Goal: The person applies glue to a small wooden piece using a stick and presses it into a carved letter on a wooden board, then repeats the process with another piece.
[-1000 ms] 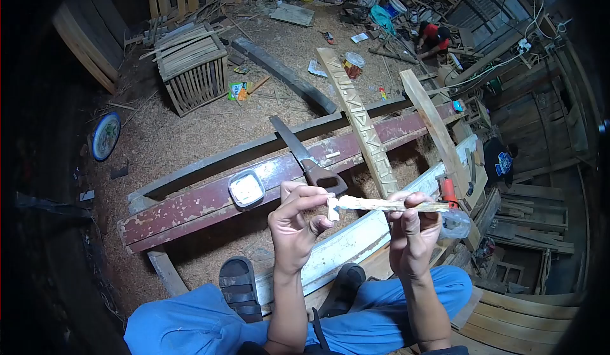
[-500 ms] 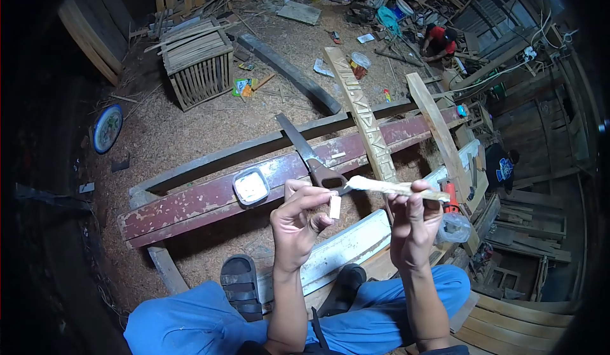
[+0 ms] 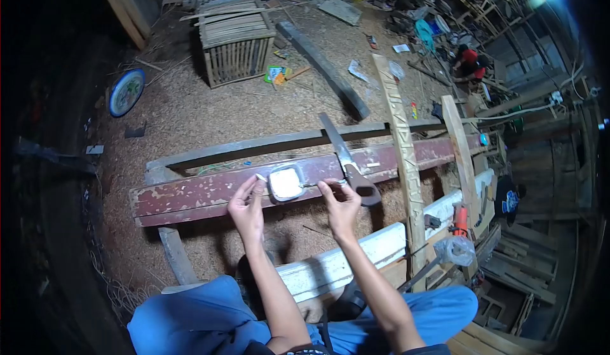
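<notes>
A square clear tub (image 3: pixel 300 193) of white paste stands on the worn maroon plank. My left hand (image 3: pixel 246 212) is just left of the tub, thumb and fingers pinching a small pale wood block (image 3: pixel 261 177). On the tub's other side, my right hand (image 3: pixel 343 209) is closed on a thin wooden stick (image 3: pixel 309 184), its far end at the tub's rim. How deep the stick reaches into the paste I cannot tell. A handsaw (image 3: pixel 344 153) lies across the plank, its dark handle close behind my right fingers.
A carved wooden board (image 3: pixel 405 145) and a plain board (image 3: pixel 459 142) lie across the maroon plank (image 3: pixel 184 197). A slatted crate (image 3: pixel 238 50) and a long beam (image 3: pixel 324 69) rest on the shavings-covered floor. Another person (image 3: pixel 470 62) crouches at the far right.
Both hands have moved forward and down to the tub, the left still with the block, the right with the stick. The stick's tip has gone to the tub. The view has shifted.
</notes>
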Tool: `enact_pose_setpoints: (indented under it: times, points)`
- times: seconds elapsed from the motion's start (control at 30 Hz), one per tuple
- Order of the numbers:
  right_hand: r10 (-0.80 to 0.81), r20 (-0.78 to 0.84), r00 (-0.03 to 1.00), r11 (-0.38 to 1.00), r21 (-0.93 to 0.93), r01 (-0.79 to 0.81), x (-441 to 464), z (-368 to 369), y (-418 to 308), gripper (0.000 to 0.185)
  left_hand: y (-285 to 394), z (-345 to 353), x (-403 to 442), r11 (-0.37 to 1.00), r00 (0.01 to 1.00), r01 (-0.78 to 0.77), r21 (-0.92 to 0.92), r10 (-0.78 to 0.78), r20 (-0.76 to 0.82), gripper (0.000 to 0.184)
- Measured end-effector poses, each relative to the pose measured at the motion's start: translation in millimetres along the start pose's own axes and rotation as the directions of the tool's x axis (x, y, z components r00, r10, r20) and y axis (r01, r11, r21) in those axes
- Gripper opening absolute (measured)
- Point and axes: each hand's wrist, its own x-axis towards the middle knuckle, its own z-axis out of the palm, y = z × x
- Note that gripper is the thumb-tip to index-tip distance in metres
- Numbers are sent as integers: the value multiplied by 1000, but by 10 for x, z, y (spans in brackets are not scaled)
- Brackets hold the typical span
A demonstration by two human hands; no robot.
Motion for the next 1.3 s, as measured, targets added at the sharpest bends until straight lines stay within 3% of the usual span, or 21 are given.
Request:
enact_pose_setpoints:
  times: [0.07, 0.17, 0.23, 0.3, 0.33, 0.37, 0.43, 0.47, 0.5, 0.57, 0.6, 0.7, 0.97, 1.17, 1.3]
  points:
    - [-32, -48, 998, 994, -109, 26, 23, 325, 366, 16, -52, -34, 59, 999, 1000, 7, 44, -7, 4, 36]
    - [53, -43, 998, 967, -247, -63, 6, 538, 591, 15, -101, -40, 67, 992, 995, 82, 96, -87, 43, 36]
    - [138, -53, 989, 966, -213, -147, 8, 543, 720, 20, -126, -14, 64, 988, 992, 100, 114, -107, 64, 35]
    - [154, -171, 973, 983, -76, -169, -35, 456, 757, 40, -190, 48, 79, 990, 989, 111, 88, -118, 87, 33]
    - [189, -211, 959, 980, 107, -170, -61, 412, 707, 65, -209, 96, 78, 992, 987, 110, 57, -115, 109, 32]
    - [246, -269, 931, 969, 56, -240, -118, 292, 629, 78, -225, 153, 68, 990, 984, 125, 59, -132, 122, 32]
    - [252, -420, 872, 962, 6, -275, -220, 123, 408, 81, -154, 325, 34, 988, 972, 151, 19, -152, 176, 34]
    - [174, -458, 872, 969, -75, -233, -281, 38, 324, 81, -98, 425, -8, 986, 969, 166, 22, -167, 180, 32]
    - [39, -483, 875, 937, -287, -200, -332, 43, -28, 69, -49, 512, -50, 984, 964, 177, 23, -178, 200, 32]
    - [-271, -218, 938, 813, -573, 102, -390, -119, -242, 49, 42, 658, -153, 986, 945, 135, 94, -157, 288, 31]
    - [-376, -140, 916, 777, -585, 230, -372, -133, -389, 33, 114, 733, -213, 980, 925, 179, 87, -198, 325, 32]
    - [-557, -15, 831, 643, -641, 419, -277, -271, -637, 39, 240, 876, -379, 991, 873, 90, 98, -126, 470, 29]
    - [-651, 23, 759, 557, -665, 497, -223, -639, -746, 41, 265, 1059, -575, 966, 762, 253, -48, -168, 626, 29]
    - [-718, 53, 694, 461, -711, 531, -192, -681, -751, 38, 384, 1129, -602, 976, 743, 212, -46, -131, 657, 28]
    - [-754, 11, 657, 448, -723, 526, -180, -659, -738, 38, 408, 1153, -630, 959, 733, 277, -59, -171, 658, 29]
